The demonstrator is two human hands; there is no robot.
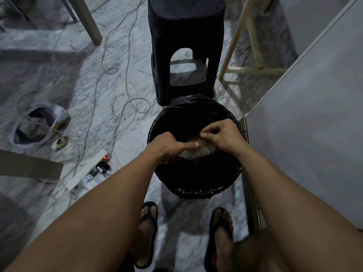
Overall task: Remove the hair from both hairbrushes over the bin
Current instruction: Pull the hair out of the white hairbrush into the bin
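From the head camera I see grey-veined marble floor (pixel 59 61) strewn with cables (pixel 125 107) and a power strip (pixel 88 169). A black stool (pixel 184 36) stands behind the black-lined bin (pixel 196 185). Over it my left hand (pixel 167 146) has its grip round the hairbrush (pixel 198 152); my right hand (pixel 224 136) pinches at hair on its bristles.
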